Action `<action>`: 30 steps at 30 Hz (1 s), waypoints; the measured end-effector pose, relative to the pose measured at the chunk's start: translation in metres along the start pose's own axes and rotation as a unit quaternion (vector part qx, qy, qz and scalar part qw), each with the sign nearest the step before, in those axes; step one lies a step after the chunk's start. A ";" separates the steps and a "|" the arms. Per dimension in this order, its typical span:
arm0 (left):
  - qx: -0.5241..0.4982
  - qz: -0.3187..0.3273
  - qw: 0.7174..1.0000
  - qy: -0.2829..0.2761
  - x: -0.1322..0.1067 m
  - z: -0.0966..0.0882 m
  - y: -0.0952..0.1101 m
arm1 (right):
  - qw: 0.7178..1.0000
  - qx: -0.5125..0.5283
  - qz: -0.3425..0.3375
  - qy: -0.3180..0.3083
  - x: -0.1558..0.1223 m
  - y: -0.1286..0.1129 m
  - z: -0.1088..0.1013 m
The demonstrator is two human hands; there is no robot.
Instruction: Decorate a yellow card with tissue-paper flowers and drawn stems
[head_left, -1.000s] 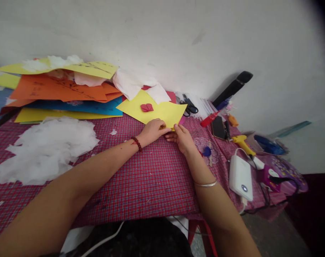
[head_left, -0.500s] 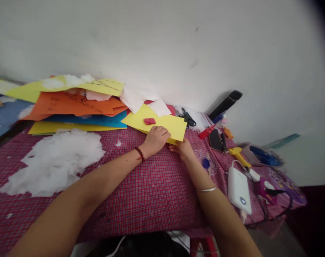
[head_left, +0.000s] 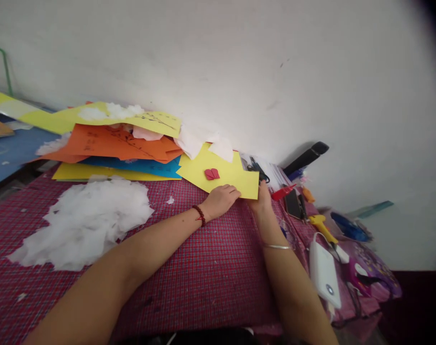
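Observation:
A sheet of yellow paper (head_left: 228,168) lies at the back of the table, its right part stepped lower than its left. On it rests a small folded red paper piece (head_left: 212,174). My left hand (head_left: 221,200) is closed over the sheet's near edge, fingers together on the paper. At the right corner is my right hand (head_left: 261,197), gripping the edge, with some fingers hidden behind the paper. Black-handled scissors (head_left: 259,170) lie just beyond that hand. White tissue pieces (head_left: 203,143) touch the sheet's back edge.
A heap of white tissue (head_left: 92,220) covers the left of the checked tablecloth (head_left: 203,282). Behind it are stacked coloured sheets (head_left: 124,143). At right lie a red tube (head_left: 283,192), a phone (head_left: 293,203), a yellow glue gun (head_left: 323,227) and a white power bank (head_left: 324,273).
The view has shifted, and things appear lower and further right. My right hand has moved up along the paper's right edge. My left hand stays at the near edge.

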State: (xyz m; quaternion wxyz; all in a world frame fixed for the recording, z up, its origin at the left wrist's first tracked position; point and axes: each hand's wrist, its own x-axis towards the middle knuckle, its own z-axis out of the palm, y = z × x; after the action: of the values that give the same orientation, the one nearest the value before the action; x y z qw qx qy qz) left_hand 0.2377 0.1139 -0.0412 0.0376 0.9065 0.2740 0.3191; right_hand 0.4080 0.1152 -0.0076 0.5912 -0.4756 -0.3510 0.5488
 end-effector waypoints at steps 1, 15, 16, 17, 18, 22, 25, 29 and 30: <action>-0.006 -0.007 1.000 -0.006 0.001 0.000 0.001 | 1.000 -0.005 0.015 0.011 -0.005 0.001 -0.006; 0.061 -0.253 0.955 -0.142 0.025 -0.026 -0.031 | 0.984 -0.120 0.088 0.097 -0.093 0.010 -0.043; 0.067 -0.276 0.948 -0.142 0.032 -0.031 -0.042 | 0.985 -0.118 0.086 0.093 -0.102 0.007 -0.045; 0.073 -0.298 0.941 -0.141 0.038 -0.036 -0.052 | 0.986 -0.115 0.084 0.089 -0.111 0.004 -0.046; 0.077 -0.317 0.935 -0.137 0.044 -0.041 -0.059 | 0.987 -0.112 0.082 0.086 -0.120 0.001 -0.047; 0.061 -0.318 0.935 -0.145 0.048 -0.060 -0.053 | 0.990 -0.072 0.082 0.091 -0.162 0.001 -0.048; 0.026 -0.262 0.949 -0.174 0.019 -0.076 -0.009 | 0.991 -0.018 0.092 0.099 -0.205 0.014 -0.040; -0.093 0.003 0.958 -0.271 -0.053 -0.100 0.064 | 0.981 0.020 0.187 -0.042 -0.266 0.035 -0.019; -0.092 0.054 0.949 -0.297 -0.071 -0.104 0.078 | 0.969 0.020 0.212 -0.126 -0.278 0.038 -0.015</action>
State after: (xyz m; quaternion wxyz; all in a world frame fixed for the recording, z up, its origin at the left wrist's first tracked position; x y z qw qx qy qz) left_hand 0.1661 -0.0005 0.0208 0.1832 0.9663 0.1706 0.0608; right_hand 0.3680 -0.1632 -0.0184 0.4220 -0.4542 -0.3031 0.7237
